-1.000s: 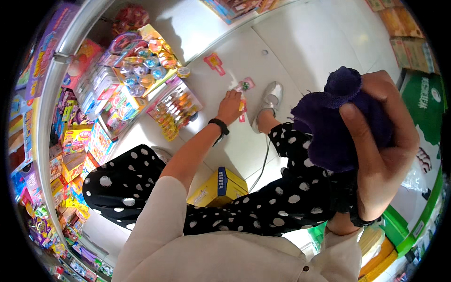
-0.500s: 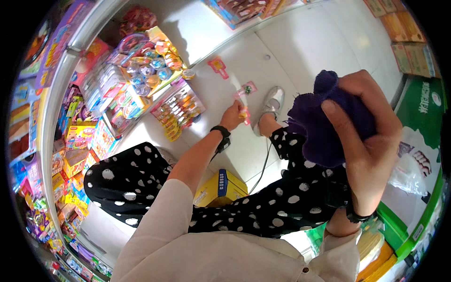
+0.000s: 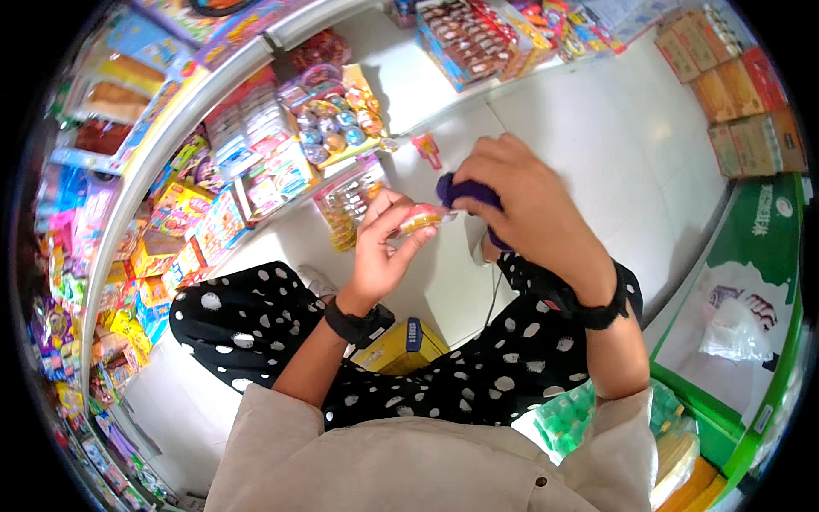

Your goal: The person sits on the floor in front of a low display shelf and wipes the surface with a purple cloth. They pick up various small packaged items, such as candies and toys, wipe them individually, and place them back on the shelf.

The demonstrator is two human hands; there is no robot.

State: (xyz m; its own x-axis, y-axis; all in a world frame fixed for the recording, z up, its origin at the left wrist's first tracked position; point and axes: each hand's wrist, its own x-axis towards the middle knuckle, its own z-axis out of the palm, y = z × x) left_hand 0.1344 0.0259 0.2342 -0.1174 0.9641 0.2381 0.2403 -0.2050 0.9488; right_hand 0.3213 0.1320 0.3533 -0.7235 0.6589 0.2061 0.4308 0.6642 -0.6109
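Observation:
My left hand [image 3: 384, 239] grips a small packaged item [image 3: 418, 220] with red and yellow parts in front of my torso. My right hand [image 3: 512, 196] is closed on a dark purple cloth [image 3: 461, 193], which is against or very near the package's right end. A pink and red packet [image 3: 426, 150] lies on the white floor just beyond my hands. A clear pack of yellow items [image 3: 341, 220] sits to the left of my left hand, partly behind it.
Shelves of colourful packages [image 3: 183, 218] curve along my left. More boxed goods [image 3: 461, 47] sit at the back. Stacked cardboard boxes [image 3: 708, 94] and a green bin [image 3: 746, 222] are on the right. A yellow box [image 3: 384, 356] lies under my legs, beside a cable [image 3: 493, 299].
My left hand has lifted a small package off the floor and drawn it back. My right hand has swung inward with the cloth to meet it. The view has shifted.

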